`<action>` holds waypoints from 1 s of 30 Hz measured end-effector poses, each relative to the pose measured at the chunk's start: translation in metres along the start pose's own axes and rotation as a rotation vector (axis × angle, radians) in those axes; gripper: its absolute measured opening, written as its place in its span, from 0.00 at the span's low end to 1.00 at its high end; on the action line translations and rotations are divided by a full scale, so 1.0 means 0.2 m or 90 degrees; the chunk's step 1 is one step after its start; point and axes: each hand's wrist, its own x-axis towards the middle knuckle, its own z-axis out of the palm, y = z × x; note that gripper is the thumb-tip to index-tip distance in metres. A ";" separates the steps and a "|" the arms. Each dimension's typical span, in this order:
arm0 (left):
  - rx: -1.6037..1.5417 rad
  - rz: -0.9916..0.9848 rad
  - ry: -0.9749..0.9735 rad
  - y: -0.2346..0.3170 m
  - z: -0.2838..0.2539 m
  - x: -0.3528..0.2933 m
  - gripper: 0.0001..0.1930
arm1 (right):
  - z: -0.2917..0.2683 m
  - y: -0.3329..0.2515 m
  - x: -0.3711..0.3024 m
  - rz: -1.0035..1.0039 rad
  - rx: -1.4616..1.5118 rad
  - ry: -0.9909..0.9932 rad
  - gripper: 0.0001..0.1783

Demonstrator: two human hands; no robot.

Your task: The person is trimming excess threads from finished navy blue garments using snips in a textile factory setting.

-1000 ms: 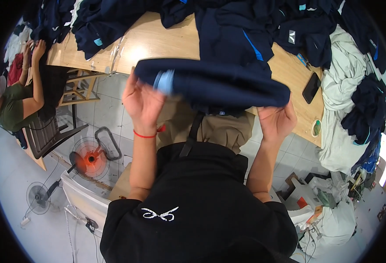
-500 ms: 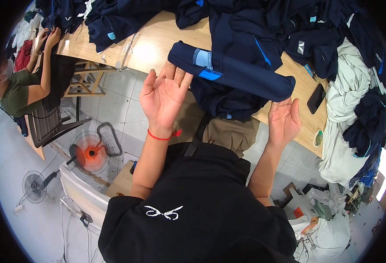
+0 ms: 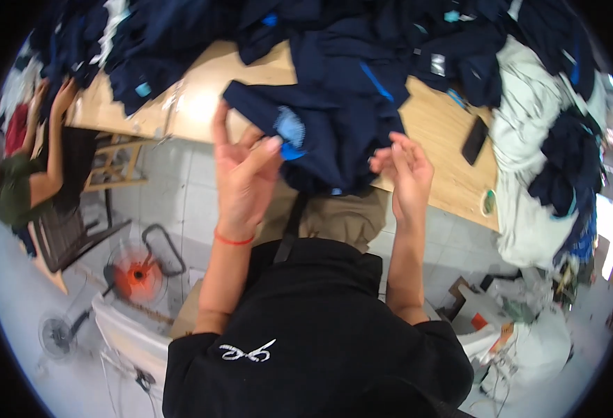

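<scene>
A navy garment (image 3: 327, 125) with a light-blue patch and bright-blue trim lies in a loose heap at the table's near edge, partly hanging over it. My left hand (image 3: 240, 174), with a red cord on its wrist, grips the garment's left part. Its thumb presses near the patch, while the index finger stretches up beside a raised corner of cloth. My right hand (image 3: 407, 171) is at the garment's right edge, fingers loosely curled and apart, with no cloth visible between them. Motion blurs the fingertips, so whether they touch the fabric is unclear.
More navy garments (image 3: 160, 49) pile along the far side of the wooden table (image 3: 442, 139). A dark phone (image 3: 475, 139), a small round container (image 3: 488, 202) and pale cloth (image 3: 533, 125) are at right. At left are a co-worker's arm (image 3: 55, 146), a chair (image 3: 66, 233) and an orange-centred fan (image 3: 138, 274).
The folded band that rested across both upturned palms has dropped and opened out. My left hand has turned and closed on cloth; my right hand has moved inward, fingers curling. The view has shifted.
</scene>
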 end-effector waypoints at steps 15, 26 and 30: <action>0.132 -0.011 -0.010 0.00 0.06 -0.08 0.49 | -0.68 0.17 0.83 -0.329 -0.916 0.294 0.21; 0.186 -0.030 -0.007 -0.04 0.08 -0.03 0.48 | -0.47 0.24 0.37 -0.501 -0.703 0.307 0.13; 0.185 -0.041 -0.005 -0.05 0.11 -0.02 0.47 | -0.40 0.23 0.24 -0.384 -0.758 0.482 0.23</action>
